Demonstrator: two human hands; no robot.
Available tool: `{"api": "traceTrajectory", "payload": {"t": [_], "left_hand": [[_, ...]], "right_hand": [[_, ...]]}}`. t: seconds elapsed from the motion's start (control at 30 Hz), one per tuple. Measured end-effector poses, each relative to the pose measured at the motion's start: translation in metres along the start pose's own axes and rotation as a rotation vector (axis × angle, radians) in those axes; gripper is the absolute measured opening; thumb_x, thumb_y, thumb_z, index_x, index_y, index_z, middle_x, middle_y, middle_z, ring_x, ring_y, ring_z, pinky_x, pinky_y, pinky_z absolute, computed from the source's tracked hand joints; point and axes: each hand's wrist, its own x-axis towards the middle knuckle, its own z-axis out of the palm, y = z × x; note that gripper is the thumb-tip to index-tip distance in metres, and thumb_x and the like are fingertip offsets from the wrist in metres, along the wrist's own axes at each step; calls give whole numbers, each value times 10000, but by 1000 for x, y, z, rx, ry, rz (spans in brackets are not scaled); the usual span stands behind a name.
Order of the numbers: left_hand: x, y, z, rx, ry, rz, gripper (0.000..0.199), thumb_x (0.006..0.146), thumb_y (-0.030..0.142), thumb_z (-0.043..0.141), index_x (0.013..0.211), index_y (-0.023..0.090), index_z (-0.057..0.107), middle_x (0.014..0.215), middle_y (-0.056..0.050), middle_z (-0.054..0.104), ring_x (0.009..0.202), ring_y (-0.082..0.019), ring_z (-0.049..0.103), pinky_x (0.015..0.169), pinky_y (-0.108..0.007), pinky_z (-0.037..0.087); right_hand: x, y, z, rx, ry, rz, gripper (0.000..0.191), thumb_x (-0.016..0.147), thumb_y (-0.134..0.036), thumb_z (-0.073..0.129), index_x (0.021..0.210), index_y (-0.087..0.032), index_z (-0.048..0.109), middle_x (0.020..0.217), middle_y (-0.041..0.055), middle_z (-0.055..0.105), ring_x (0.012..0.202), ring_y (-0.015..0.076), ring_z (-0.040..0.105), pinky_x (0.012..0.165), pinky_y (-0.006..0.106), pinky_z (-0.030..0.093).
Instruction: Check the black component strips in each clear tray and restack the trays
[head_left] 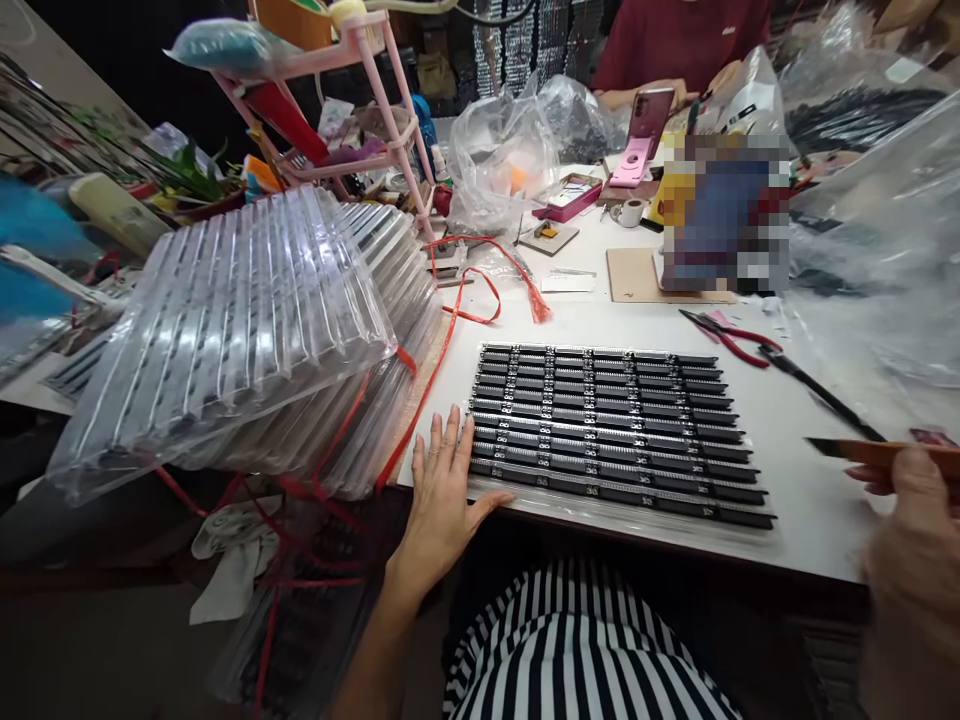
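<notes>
My left hand [442, 490] lies flat with fingers stretched out, at the left edge of a clear plastic tray [570, 503]. Its thumb rests along the tray's near edge. Several rows of black connector-like strips [600, 425] with fine pale pins fill the tray. At the far right, my right hand [911, 530], partly blurred, is closed around an orange-handled knife-like tool [892, 453]. The tool's dark pointed tip faces left, apart from the strips. Near it lie red-handled pliers [731, 338] and a black rod [829, 398].
Stacked clear trays [247, 310] lean at the left, with red ribbon [442, 360] around them. Behind are a pink rack [375, 90], plastic bags [502, 150], a phone on a stand [649, 125] and a brown board [637, 277]. A person in a maroon shirt [682, 45] sits opposite.
</notes>
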Motion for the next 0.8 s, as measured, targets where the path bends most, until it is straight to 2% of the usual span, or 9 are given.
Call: {"api": "traceTrajectory", "payload": {"t": [0.07, 0.17, 0.27, 0.47, 0.67, 0.8], "left_hand": [[2, 3, 1, 22, 12, 22, 976, 809, 654, 482, 1511, 185, -8, 1543, -187, 172, 1436, -339, 57, 1123, -585, 134], [5, 9, 5, 33, 24, 69, 1017, 790, 667, 497, 1509, 166, -19, 1534, -201, 189, 1432, -347, 78, 1114, -607, 120], [7, 14, 7, 66, 25, 84, 1016, 783, 681, 488, 1509, 141, 25, 1527, -211, 199, 1431, -353, 82, 1110, -621, 98], [9, 20, 8, 174, 9, 112, 957, 808, 709, 390, 1505, 123, 96, 1523, -186, 228, 1428, -362, 103, 1107, -629, 68], [13, 30, 11, 238, 14, 166, 920, 836, 700, 337, 1498, 97, 125, 1525, -162, 240, 1434, -340, 97, 1118, -603, 30], [17, 38, 13, 242, 38, 200, 894, 852, 689, 308, 1496, 91, 140, 1523, -158, 249, 1434, -335, 104, 1122, -585, 22]], "right_hand": [[-3, -5, 3, 29, 47, -46, 512, 791, -517, 652, 1020, -62, 699, 772, 209, 630, 516, 274, 566, 483, 457, 471], [-5, -8, 3, 3, 51, -94, 459, 814, -472, 638, 1004, -58, 698, 695, 173, 608, 490, 261, 546, 478, 445, 462], [-6, -12, 1, -19, 62, -118, 409, 819, -431, 649, 996, -63, 685, 718, 160, 626, 501, 260, 562, 503, 432, 473], [-7, -22, -2, 185, -83, 37, 371, 914, -426, 540, 1041, -79, 575, 830, 149, 665, 555, 224, 624, 461, 294, 449], [-5, -11, -2, 303, -104, -5, 312, 898, -413, 576, 1018, -130, 521, 780, 89, 679, 464, 157, 581, 430, 246, 444], [-6, -9, -3, 255, -153, -10, 283, 927, -405, 543, 1012, -138, 511, 806, 78, 682, 484, 124, 573, 465, 222, 458]]}}
